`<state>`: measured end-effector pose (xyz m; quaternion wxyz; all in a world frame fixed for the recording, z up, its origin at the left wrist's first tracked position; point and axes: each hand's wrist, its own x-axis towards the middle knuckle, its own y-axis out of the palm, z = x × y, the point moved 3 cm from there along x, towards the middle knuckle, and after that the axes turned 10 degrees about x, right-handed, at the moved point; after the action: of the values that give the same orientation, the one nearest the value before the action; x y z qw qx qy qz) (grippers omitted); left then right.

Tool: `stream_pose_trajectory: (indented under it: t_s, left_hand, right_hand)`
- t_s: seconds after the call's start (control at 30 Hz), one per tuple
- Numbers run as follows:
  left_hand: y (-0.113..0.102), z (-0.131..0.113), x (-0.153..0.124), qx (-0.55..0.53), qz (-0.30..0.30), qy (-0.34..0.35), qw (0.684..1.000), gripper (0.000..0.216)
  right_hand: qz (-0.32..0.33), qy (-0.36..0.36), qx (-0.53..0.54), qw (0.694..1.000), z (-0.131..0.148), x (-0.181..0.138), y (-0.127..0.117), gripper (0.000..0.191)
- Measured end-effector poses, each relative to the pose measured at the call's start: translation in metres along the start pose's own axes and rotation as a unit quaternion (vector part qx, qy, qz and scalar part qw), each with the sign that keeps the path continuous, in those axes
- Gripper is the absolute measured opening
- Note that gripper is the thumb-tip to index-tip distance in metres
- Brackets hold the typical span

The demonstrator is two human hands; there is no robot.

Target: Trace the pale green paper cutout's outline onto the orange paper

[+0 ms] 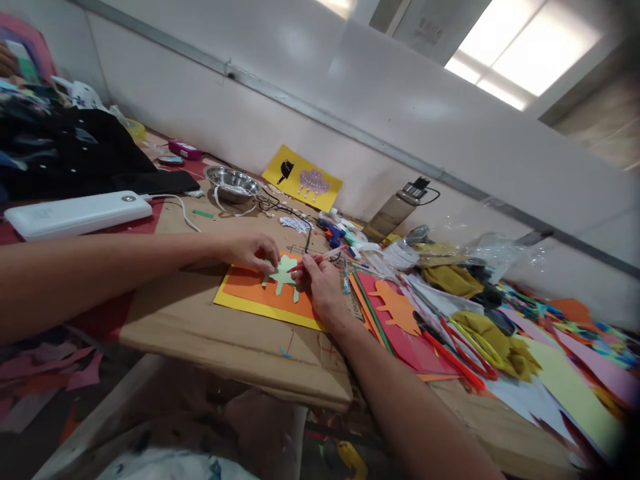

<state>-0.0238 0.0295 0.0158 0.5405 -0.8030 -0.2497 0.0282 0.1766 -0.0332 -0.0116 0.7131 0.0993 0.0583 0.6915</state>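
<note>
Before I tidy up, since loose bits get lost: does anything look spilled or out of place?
Yes: loose pink paper scraps lie below the brown cardboard work surface, at the picture's left, looking like stray offcuts, though perhaps discarded there deliberately.

Over on the counter (107, 317), a paper cutout (280, 279) lies on sheets (245, 285) atop cardboard (200, 327). Behind it, leftward, sits a bowl (225, 175); a power bank (80, 213) lies left, scissors (453, 360) right; a water bottle (395, 210) stands farther back, near the wall (320, 80).

Tilted head view, forward and down.
</note>
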Motion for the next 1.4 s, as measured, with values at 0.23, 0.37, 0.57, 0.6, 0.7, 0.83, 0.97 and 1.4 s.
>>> stream_pose_trajectory:
  t_s: [0.23,0.37,0.57,0.6,0.7,0.83,0.97,1.4]
  left_hand:
    - [0.004,-0.003,-0.009,0.007,-0.019,-0.006,1.0,0.021]
    - [0.006,-0.004,-0.012,0.005,-0.017,-0.005,1.0,0.026]
    - [0.005,-0.006,-0.013,0.001,-0.016,-0.007,1.0,0.027]
    - [0.005,-0.006,-0.014,0.001,-0.015,-0.007,1.0,0.028]
    - [0.005,-0.007,-0.014,0.0,-0.012,-0.008,1.0,0.032]
    - [0.005,-0.007,-0.014,0.001,-0.013,-0.008,1.0,0.031]
    - [0.006,-0.007,-0.014,0.005,-0.013,-0.012,1.0,0.031]
    - [0.006,-0.01,-0.017,0.023,-0.012,-0.005,1.0,0.028]
  right_hand:
    - [0.001,-0.002,-0.01,1.0,0.003,-0.001,0.0,0.048]
    - [0.004,0.0,-0.017,1.0,0.004,-0.003,0.0,0.047]
    - [0.0,0.005,-0.023,1.0,0.005,-0.003,-0.001,0.049]
    - [0.0,0.006,-0.024,1.0,0.004,-0.003,-0.001,0.049]
    - [0.002,0.005,-0.028,1.0,0.004,-0.002,-0.002,0.048]
    - [0.007,0.001,-0.037,0.999,0.005,-0.003,-0.003,0.045]
    - [0.017,-0.043,-0.048,0.998,0.02,-0.003,-0.003,0.042]
    - [0.021,-0.187,-0.068,0.98,0.058,0.011,0.016,0.038]
